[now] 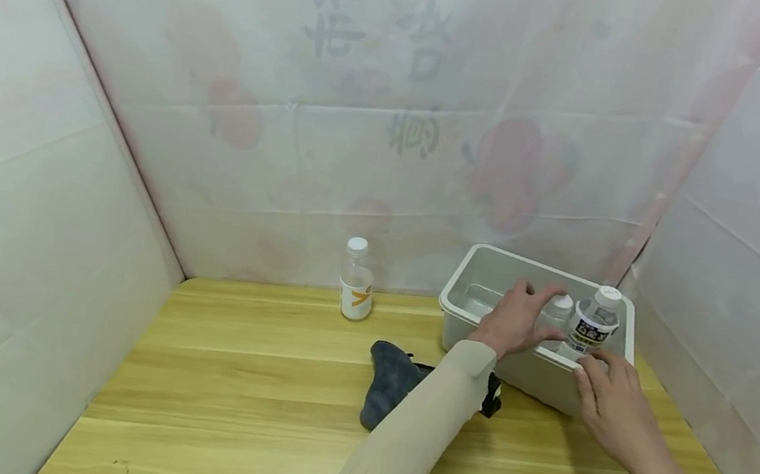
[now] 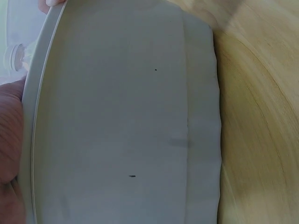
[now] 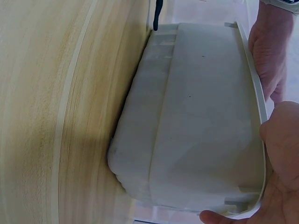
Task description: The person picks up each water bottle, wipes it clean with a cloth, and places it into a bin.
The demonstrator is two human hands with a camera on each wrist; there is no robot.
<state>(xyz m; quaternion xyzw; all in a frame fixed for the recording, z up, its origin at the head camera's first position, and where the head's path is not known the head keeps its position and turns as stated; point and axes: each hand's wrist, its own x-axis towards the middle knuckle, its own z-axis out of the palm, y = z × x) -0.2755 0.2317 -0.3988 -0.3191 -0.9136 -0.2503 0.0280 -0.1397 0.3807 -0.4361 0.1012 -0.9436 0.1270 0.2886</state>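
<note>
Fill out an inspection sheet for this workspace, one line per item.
Surface: wooden table, light planks.
Job's things: grey bin at the right rear; two capped bottles upright inside.
Clutter: a third bottle by the back wall; dark cloth in the middle.
Grippers: left hand over the bin's near rim, its fingers on one bottle; right hand at the bin's near corner.
Cables: nothing seen.
Surroundings: white sheeting with faded print.

A pale grey bin (image 1: 469,326) sits on the yellow striped-grain wooden table (image 1: 241,396), near a dark blue cloth (image 1: 389,380).
</note>
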